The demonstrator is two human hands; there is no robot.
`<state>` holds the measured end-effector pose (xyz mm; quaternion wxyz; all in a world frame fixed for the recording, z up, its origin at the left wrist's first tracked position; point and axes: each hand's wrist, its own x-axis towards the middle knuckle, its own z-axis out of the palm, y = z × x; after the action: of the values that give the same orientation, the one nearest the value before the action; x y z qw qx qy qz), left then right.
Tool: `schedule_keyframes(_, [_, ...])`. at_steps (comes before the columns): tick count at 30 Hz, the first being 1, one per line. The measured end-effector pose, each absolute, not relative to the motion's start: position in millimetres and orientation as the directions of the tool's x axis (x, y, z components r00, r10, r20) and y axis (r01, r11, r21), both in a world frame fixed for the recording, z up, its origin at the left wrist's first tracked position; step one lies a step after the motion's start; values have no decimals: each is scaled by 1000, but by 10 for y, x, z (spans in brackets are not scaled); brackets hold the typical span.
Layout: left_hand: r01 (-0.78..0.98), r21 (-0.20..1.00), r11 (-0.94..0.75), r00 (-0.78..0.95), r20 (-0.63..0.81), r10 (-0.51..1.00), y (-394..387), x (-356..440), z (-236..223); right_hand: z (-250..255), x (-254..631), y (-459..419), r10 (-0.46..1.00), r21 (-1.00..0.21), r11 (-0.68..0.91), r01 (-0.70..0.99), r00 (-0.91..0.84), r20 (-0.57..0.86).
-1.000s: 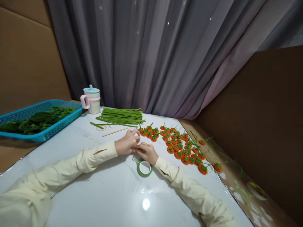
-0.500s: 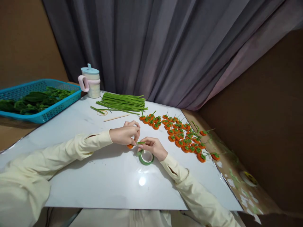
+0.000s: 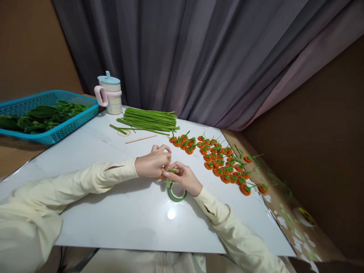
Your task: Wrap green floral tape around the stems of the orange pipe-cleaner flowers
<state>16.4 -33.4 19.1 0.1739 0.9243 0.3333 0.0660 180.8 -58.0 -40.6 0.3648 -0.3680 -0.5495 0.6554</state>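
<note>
My left hand (image 3: 153, 163) is closed over a small orange pipe-cleaner piece with a green stem (image 3: 172, 171); most of the orange part is hidden by the fingers. My right hand (image 3: 187, 179) meets it from the right, thumb and forefinger pinched where the stem and the tape end come together. A roll of green floral tape (image 3: 170, 194) lies on the table just below the right fingers, with a pale green strip running up from it to the fingertips. The exact contact between tape and stem is too small to make out.
Several orange pumpkin-like pieces with green tops (image 3: 218, 171) lie on the right. Behind are a bundle of green pipe cleaners (image 3: 148, 120), a thin wooden stick (image 3: 141, 139) and a lidded cup (image 3: 114, 99). A blue basket (image 3: 74, 120) with green leaves stands at left.
The whole view has shifted slightly. My left hand has turned a little and covers more of the orange piece; both hands stay together above the tape roll.
</note>
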Motion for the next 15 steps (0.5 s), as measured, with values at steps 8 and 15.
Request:
schedule_keyframes(8, [576,454,-680,778,-48,627,-296,143,174,-356,1931,-540,811,-990,-144,5,-572,-121])
schedule_keyframes(15, [593,455,-665,761,-45,648,-310,147,194,-287,1983,-542,793,-995,-73,65,-601,-97])
